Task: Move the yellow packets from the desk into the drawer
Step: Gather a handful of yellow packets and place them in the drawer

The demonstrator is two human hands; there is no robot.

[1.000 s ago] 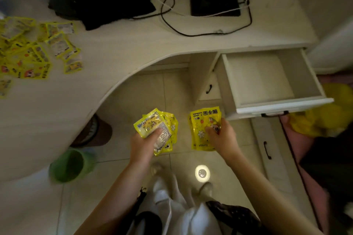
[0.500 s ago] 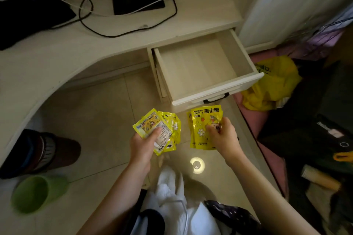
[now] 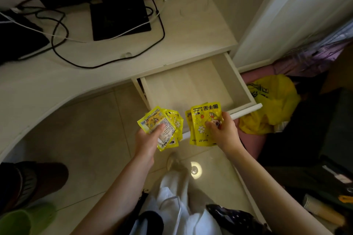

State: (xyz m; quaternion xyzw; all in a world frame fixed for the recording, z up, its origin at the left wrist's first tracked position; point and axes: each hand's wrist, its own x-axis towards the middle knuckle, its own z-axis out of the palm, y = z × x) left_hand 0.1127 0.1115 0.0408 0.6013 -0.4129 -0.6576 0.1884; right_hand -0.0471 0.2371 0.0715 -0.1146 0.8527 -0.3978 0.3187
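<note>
Left hand (image 3: 147,139) grips a packet fan (image 3: 162,126), right hand (image 3: 224,131) grips a packet stack (image 3: 202,120), both at open drawer (image 3: 246,89) front.

Black monitor base (image 3: 120,18) with tangled black cables (image 3: 61,44) on the desktop; yellow plastic bag (image 3: 271,105) on the floor at right; green cup (image 3: 21,219) lower left; tiled floor (image 3: 95,129).
</note>
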